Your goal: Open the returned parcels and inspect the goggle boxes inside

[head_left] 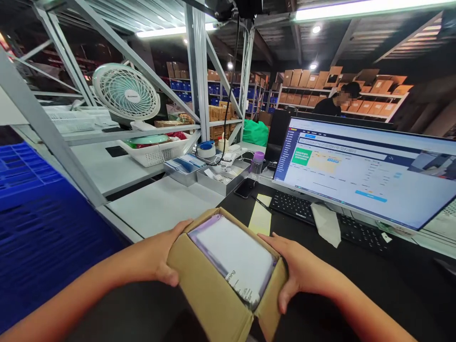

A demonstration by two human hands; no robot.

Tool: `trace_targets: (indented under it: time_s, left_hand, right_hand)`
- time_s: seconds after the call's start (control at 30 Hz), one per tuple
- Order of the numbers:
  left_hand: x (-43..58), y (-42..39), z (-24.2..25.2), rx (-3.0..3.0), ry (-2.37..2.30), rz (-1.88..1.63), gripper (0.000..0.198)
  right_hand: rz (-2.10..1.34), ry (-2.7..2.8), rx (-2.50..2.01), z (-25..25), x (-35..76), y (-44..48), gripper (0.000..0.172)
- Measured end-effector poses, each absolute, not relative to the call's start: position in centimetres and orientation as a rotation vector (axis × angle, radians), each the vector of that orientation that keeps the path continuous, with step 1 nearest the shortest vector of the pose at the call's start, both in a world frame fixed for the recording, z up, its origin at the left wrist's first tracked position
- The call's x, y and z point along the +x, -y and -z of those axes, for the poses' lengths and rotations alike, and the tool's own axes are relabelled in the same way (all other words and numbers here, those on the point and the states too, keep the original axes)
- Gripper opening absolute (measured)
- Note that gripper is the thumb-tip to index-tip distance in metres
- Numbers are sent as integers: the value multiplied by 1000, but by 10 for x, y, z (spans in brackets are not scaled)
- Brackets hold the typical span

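An opened cardboard box (pixel 210 289) is held tilted between my two hands above the black desk surface. Inside it lies a white and purple package (pixel 235 249) with printed text, filling the opening. My left hand (pixel 162 254) grips the box's left side, thumb on the front flap and fingers mostly hidden behind. On the right side, my right hand (pixel 294 266) clasps the box, thumb lower and fingers along the upper edge. Front flaps of the box hang outward toward me. The bottom of the box is out of sight.
A monitor (pixel 356 171) and keyboard (pixel 294 206) stand at the right. Behind the box are a phone (pixel 246 188), a yellow paper (pixel 261 216) and a purple-capped bottle (pixel 257 164). A blue crate (pixel 42 237) is at the left, a fan (pixel 126 92) beyond. A person (pixel 337 99) is behind the monitor.
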State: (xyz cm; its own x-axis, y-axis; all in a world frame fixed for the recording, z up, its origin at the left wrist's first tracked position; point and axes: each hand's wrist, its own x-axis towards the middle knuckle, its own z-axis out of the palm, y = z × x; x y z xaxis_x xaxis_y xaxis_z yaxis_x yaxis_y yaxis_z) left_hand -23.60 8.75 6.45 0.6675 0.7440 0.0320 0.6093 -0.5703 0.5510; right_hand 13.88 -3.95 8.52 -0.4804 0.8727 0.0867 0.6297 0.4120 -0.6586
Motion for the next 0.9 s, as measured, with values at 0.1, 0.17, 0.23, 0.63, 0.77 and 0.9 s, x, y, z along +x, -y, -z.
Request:
trace_targets:
  time_s: [0.1, 0.17, 0.23, 0.63, 0.77, 0.9]
  left_hand:
    - [-220, -88, -27, 2059, -884, -626, 141]
    - [-203, -83, -5, 1928, -903, -801, 130]
    - [-188, -78, 7, 1872, -984, -916, 111]
    - [-112, -64, -93, 2278, -673, -809, 92]
    - [-72, -51, -113, 2554, -600, -828, 101]
    - [-51, -58, -112, 2571, -519, -1052, 105]
  right_hand:
    - [-744, 2207, -1257, -79, 128, 36, 119]
    - [-812, 2131, -1249, -76, 124, 35, 117]
    - [-910, 2045, -1240, -75, 126, 37, 117]
    - [-1099, 1826, -1752, -105, 162, 127, 127]
    - [-1006, 1620, -1799, -98, 146, 137, 163]
    - [-901, 1382, -1643, -63, 158, 140, 166]
